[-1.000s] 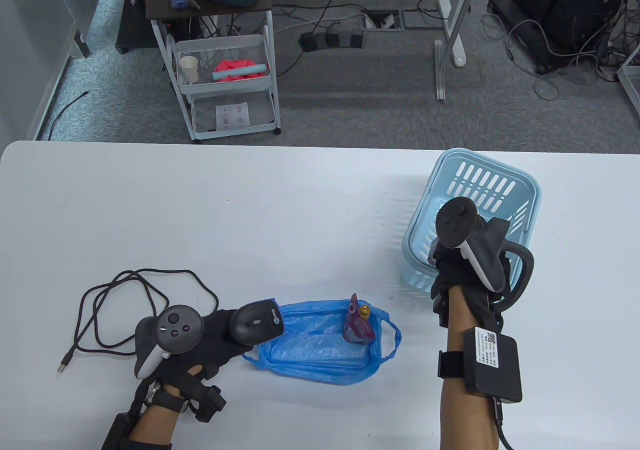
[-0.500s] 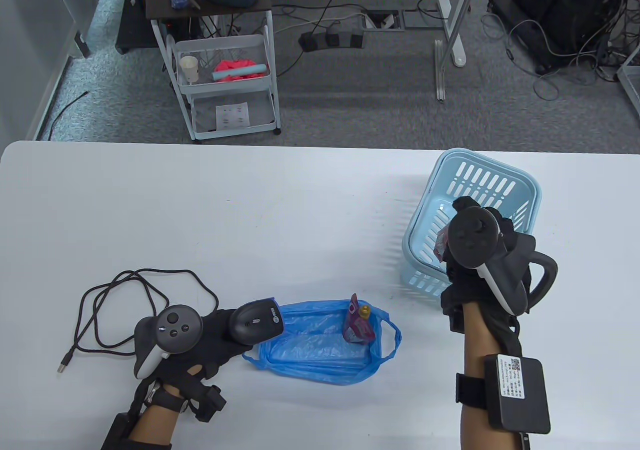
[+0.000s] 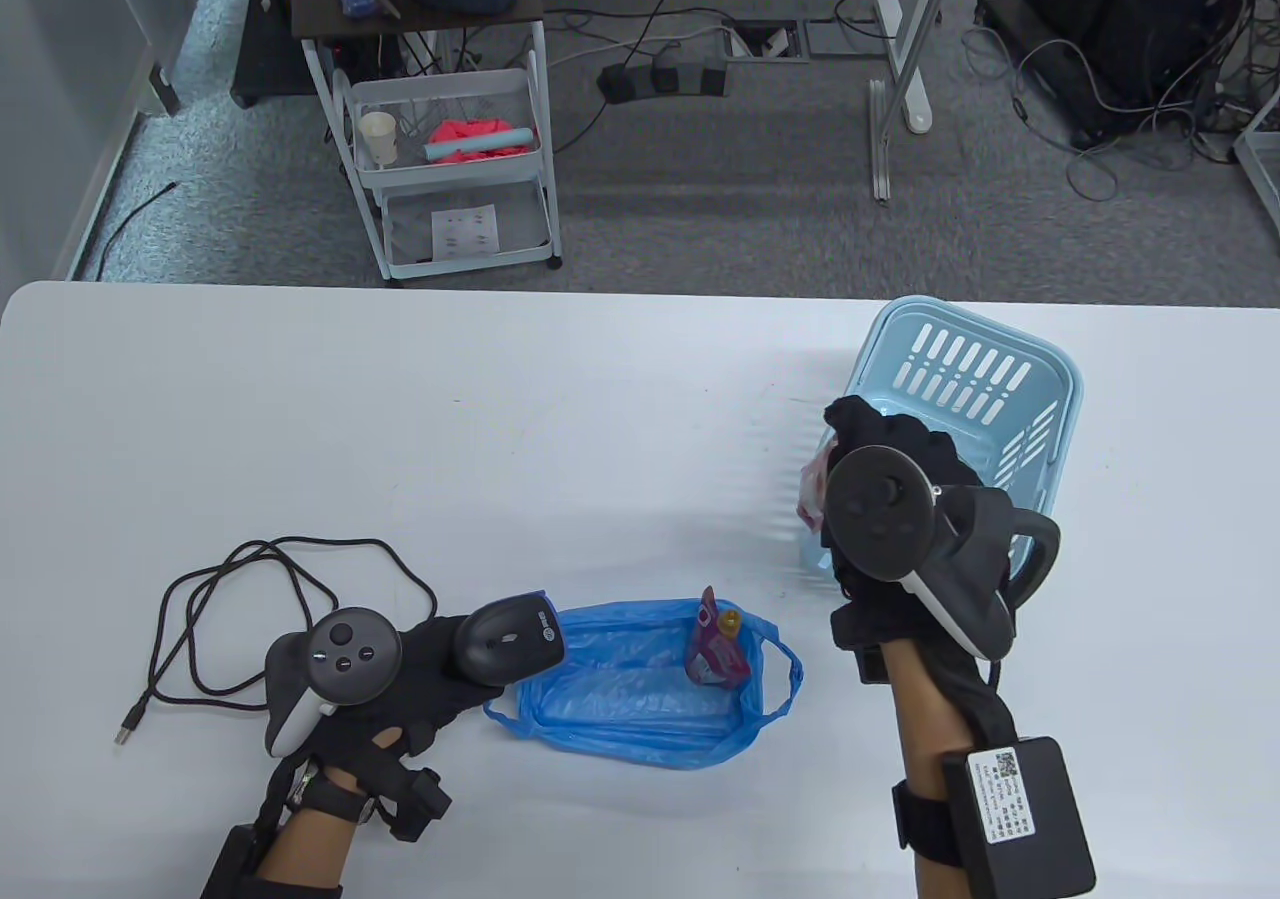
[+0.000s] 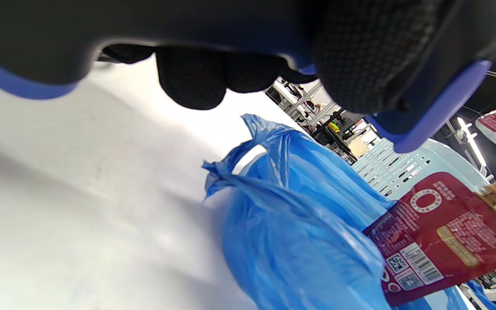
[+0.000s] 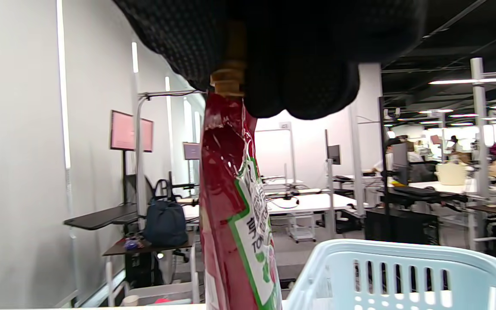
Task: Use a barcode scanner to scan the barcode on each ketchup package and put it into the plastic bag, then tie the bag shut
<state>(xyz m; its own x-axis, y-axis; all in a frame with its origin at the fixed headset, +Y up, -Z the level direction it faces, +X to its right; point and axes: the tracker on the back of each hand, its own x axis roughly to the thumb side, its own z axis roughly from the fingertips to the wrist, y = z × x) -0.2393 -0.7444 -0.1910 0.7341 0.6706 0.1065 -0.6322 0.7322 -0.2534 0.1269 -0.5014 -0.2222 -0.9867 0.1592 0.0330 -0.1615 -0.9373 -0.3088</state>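
Both hands are busy: the left hand is wrapped round the scanner, low at the near left of the table, while the right hand pinches a pouch by its tan cap, raised over the near rim of the basket. In the right wrist view the pouch hangs straight down from the fingers, long axis upright, well clear of the table. It lies to the right of the scanner and farther from the person, with the bag between the two, so the likely next move is to carry it leftward and turn its printed face toward the scanner's nose. The pouch is dark red and glossy with a green-and-white label; from these views I cannot tell which way its barcode faces. A second pouch of the same kind leans at the bag's right end; the left wrist view shows codes printed near its bottom edge. The bag is thin blue film, lying flat with handles untied.
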